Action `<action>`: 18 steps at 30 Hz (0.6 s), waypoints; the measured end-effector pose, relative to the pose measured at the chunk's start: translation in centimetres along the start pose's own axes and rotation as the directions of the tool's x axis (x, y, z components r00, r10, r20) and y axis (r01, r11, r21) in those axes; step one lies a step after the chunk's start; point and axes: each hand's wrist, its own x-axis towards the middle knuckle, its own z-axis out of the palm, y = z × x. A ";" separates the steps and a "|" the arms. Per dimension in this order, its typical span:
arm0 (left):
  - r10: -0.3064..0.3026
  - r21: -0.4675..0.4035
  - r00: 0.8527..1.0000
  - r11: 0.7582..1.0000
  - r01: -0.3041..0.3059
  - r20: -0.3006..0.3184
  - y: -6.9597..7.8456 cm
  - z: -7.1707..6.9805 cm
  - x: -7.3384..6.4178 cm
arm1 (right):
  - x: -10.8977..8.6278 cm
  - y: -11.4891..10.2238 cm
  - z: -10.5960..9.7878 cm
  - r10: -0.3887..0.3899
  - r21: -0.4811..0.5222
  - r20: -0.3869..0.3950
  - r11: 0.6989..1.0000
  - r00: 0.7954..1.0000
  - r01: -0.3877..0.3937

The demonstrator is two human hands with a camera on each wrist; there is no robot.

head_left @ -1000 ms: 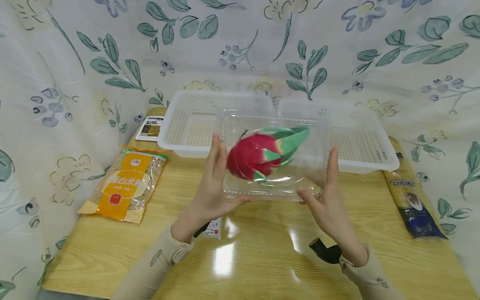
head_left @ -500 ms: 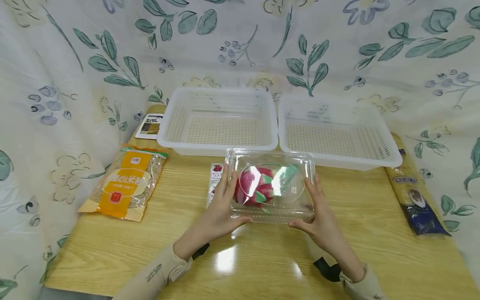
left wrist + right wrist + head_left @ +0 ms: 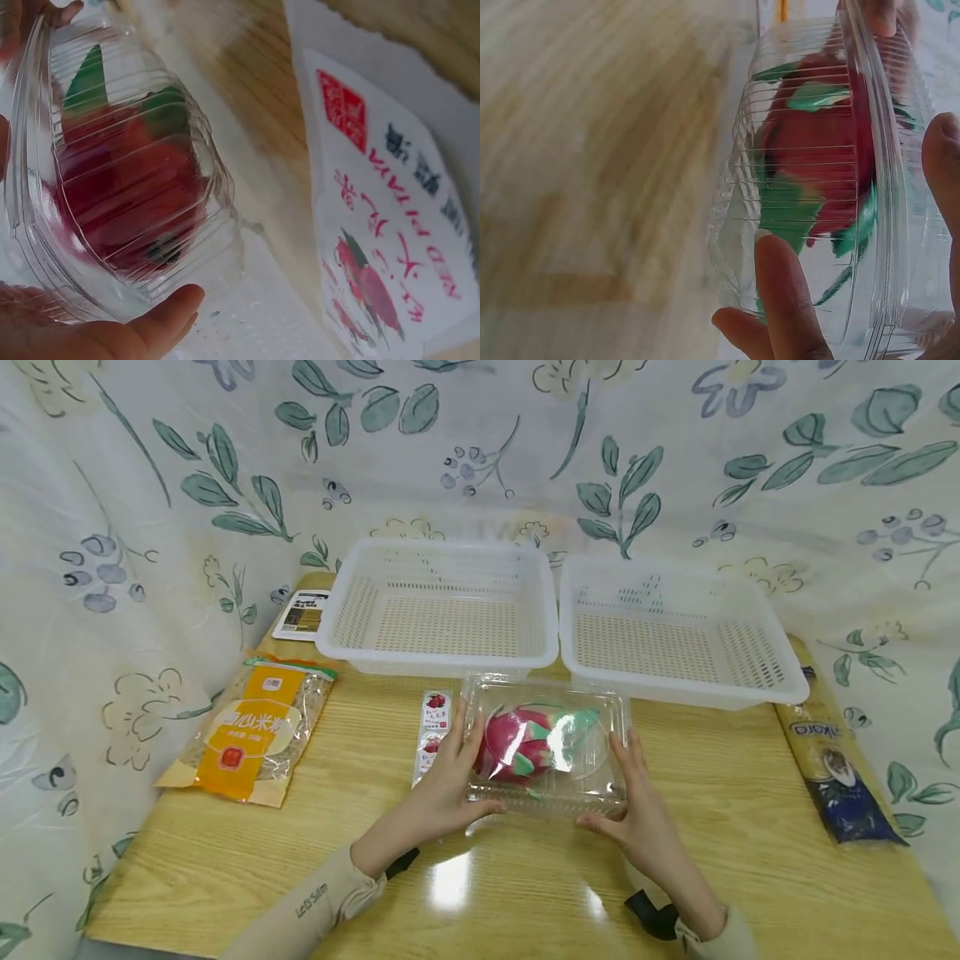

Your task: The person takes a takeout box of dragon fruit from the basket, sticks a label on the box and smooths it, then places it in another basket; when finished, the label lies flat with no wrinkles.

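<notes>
A clear plastic clamshell box (image 3: 600, 783), lid down, has a red dragon fruit (image 3: 517, 752) with green leaf tips inside it. My left hand (image 3: 442, 789) grips its left side, thumb along the front edge and fingers up the side. On the opposite side my right hand (image 3: 637, 806) holds the box the same way. In the right wrist view, fingers (image 3: 786, 296) lie against the ribbed wall with the fruit behind it. A strip of white pitaya labels (image 3: 436, 708) lies on the table just left of the box, partly hidden by my left hand.
Two white perforated baskets stand side by side behind the box, the left basket (image 3: 442, 657) and the right basket (image 3: 690, 689). An orange-and-clear food bag (image 3: 251, 727) lies left, a white-edged packet (image 3: 302, 615) behind it. A gold-and-blue packet (image 3: 836, 768) lies right. Flowered cloth (image 3: 480, 435) hangs behind.
Both hands have brought the box down from in front of the baskets toward the table, its lid now facing up. The label strip and baskets have come into fuller view.
</notes>
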 end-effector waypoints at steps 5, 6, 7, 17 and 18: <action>-0.027 0.021 0.999 0.999 0.026 0.047 -0.2 0.2 -0.1 | -0.2 0.5 0.5 0.014 0.035 0.008 0.999 1.000 -0.015; -0.032 0.028 0.998 0.999 0.030 0.053 -0.2 0.3 -0.1 | -0.2 0.5 0.5 0.016 0.036 0.007 0.999 1.000 -0.017; -0.033 0.031 0.998 0.999 0.032 0.056 -0.2 0.3 -0.1 | -0.2 0.6 0.5 0.015 0.027 0.007 1.000 1.000 -0.015; -0.112 0.009 0.991 0.994 0.111 0.069 -0.2 0.6 0.6 | 0.3 0.8 0.0 0.030 -0.072 0.037 0.997 0.999 -0.027; -0.117 -0.002 0.990 0.993 0.118 0.076 -0.3 0.6 0.6 | 0.4 0.8 -0.1 0.035 -0.077 0.039 0.997 0.999 -0.032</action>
